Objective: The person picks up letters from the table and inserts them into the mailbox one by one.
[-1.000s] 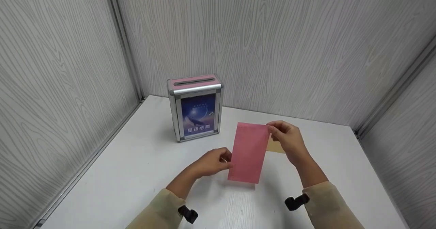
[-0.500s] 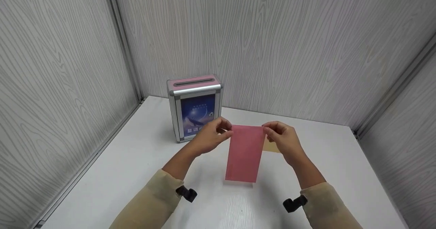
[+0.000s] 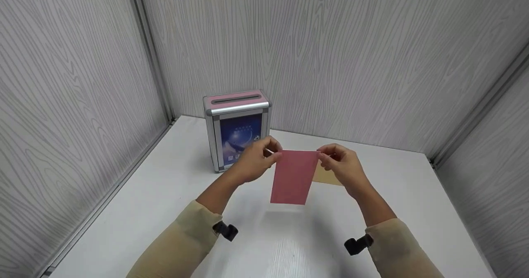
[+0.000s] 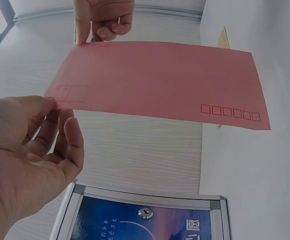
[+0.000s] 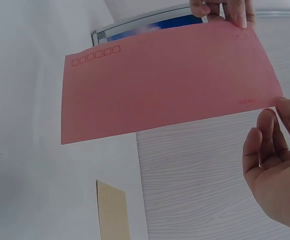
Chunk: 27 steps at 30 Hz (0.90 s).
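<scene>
A pink envelope [image 3: 292,178] hangs above the white table between both hands. Its upper left corner is pinched by my left hand [image 3: 255,160], its upper right corner by my right hand [image 3: 344,165]. In the left wrist view the envelope [image 4: 160,82] shows a row of small red printed squares near one end. Behind my left hand stands a silver-framed box [image 3: 210,139] with a pink top and a dark slot [image 3: 235,99] in it; part of its blue picture front is hidden by that hand.
A tan envelope [image 3: 326,176] lies on the white table [image 3: 165,212] behind the pink one, partly covered by it and my right hand. Wood-grain panels [image 3: 310,55] enclose the table at the back and sides.
My left hand has moved up from the envelope's left edge and now pinches its upper left corner. The envelope's lower end has tilted away and it looks shorter.
</scene>
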### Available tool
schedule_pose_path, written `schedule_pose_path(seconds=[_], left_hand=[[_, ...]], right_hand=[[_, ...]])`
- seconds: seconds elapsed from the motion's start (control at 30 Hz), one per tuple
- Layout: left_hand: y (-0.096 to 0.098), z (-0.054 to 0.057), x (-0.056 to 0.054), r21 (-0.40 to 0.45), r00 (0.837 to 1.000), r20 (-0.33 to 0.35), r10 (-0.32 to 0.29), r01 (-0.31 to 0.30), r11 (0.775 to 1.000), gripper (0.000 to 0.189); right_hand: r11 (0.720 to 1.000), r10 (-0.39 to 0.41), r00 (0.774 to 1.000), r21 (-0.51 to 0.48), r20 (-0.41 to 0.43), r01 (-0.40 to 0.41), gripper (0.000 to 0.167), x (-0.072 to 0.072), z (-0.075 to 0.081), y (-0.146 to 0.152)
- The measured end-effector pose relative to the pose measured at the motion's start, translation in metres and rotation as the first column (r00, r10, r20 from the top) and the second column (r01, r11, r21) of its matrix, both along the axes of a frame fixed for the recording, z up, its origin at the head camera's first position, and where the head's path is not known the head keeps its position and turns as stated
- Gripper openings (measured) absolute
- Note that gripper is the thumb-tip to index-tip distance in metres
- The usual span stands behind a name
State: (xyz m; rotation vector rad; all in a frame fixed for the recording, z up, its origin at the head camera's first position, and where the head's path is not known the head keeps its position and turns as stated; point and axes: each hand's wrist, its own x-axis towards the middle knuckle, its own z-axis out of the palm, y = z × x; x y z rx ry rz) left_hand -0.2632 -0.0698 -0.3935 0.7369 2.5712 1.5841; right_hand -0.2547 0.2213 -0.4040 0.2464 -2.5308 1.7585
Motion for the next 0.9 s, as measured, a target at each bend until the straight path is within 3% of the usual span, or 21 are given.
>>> schedule_pose_path(seconds=[0.3, 0.47, 0.77, 0.9], left_hand=[[-0.007, -0.002, 0.0, -0.01, 1.0, -0.029, 0.009, -0.009, 1.0, 0.011], [-0.013, 0.005, 0.001, -0.003, 0.999, -0.039, 0.022, -0.022, 1.0, 0.012], [-0.028, 0.018, -0.001, 0.054, 0.999, 0.013, 0.048, -0.049, 0.997, 0.013], [-0.035, 0.029, -0.001, 0.042, 0.997, -0.014, 0.073, -0.073, 0.996, 0.012]], right_hand=[[0.993, 0.059, 0.997, 0.109, -0.058, -0.053, 0.015, -0.001, 0.008, -0.009], [0.991, 0.073, 0.993, 0.122, -0.093, -0.062, 0.015, -0.004, 0.016, -0.016], [0.985, 0.115, 0.987, 0.144, -0.116, -0.098, 0.013, -0.013, 0.034, -0.032], [0.982, 0.134, 0.978, 0.156, -0.158, -0.109, 0.014, -0.018, 0.046, -0.04]])
